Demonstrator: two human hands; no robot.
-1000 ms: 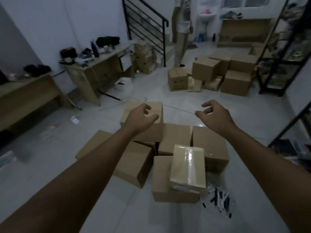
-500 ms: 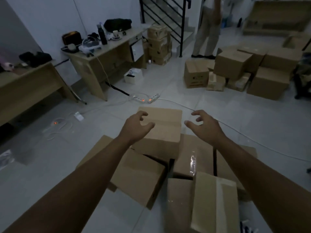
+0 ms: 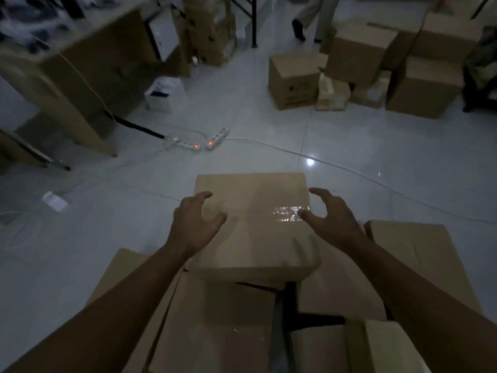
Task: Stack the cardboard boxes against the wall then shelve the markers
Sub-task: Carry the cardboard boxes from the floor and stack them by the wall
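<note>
A taped box point(image 3: 252, 222), topmost on the floor pile, is flanked by the left hand point(image 3: 192, 224) and right hand point(image 3: 332, 219), fingers spread and grasping nothing; stiff, probably light, it is best gripped by opposite sides.

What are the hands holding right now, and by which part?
Nothing yet. The left hand and right hand hover with spread, curved fingers over the two sides of the top cardboard box, not yet gripping it.
</note>
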